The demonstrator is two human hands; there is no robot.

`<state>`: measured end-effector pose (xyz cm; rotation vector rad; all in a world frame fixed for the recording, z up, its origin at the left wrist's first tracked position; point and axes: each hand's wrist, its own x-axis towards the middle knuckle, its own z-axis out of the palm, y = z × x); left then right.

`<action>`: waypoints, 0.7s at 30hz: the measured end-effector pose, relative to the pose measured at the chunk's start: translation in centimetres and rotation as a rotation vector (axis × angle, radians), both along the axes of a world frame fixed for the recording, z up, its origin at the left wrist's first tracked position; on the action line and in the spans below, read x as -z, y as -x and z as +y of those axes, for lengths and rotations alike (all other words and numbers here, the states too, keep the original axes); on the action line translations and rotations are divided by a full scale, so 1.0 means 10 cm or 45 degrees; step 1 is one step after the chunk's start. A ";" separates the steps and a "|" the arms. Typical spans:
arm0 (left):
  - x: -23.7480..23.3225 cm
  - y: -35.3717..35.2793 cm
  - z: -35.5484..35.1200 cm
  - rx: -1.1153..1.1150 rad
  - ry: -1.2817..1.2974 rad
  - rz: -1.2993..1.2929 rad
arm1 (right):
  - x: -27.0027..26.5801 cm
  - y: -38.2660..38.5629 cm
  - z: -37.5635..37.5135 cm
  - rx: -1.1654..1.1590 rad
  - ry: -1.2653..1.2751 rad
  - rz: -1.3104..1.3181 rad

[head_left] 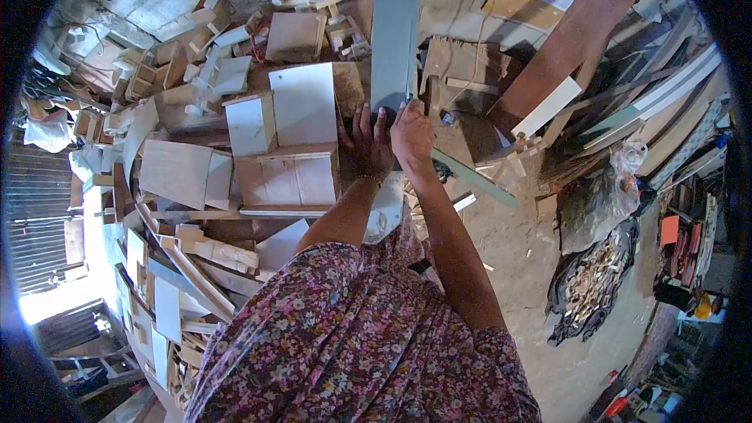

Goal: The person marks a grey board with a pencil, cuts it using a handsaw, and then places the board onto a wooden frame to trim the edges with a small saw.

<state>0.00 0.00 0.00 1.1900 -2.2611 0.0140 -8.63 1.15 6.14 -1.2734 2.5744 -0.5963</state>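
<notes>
A long grey-blue board [392, 31] stretches away from me, its near end by my hands. My left hand [368, 145] lies with fingers spread at the board's near left corner, holding nothing. Beside it, my right hand [413, 133] is closed at the board's right edge. A thin, dark, pointed piece shows just above its fingers; its kind is too small to make out. Below the hands a pale panel [385, 211] shows, partly behind my clothing. A narrow greenish strip of wood [474, 178] slants out to the right of my right wrist.
White panels [304, 103] and wooden box-like pieces [287, 181] crowd the left side. A reddish-brown plank [568, 51] leans at the upper right, near stacked long boards [677, 110]. A dark sack with wood scraps [599, 282] lies on the floor at the right.
</notes>
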 end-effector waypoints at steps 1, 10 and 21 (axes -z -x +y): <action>-0.10 -0.02 0.05 -0.014 -0.041 -0.008 | -0.06 -0.02 0.07 0.037 0.094 -0.050; 0.00 0.04 -0.02 0.045 -0.100 0.164 | 0.12 0.06 -0.02 0.024 0.337 0.063; -0.18 0.03 0.04 -0.074 -0.103 -0.580 | -0.06 -0.04 0.08 -0.047 0.272 -0.051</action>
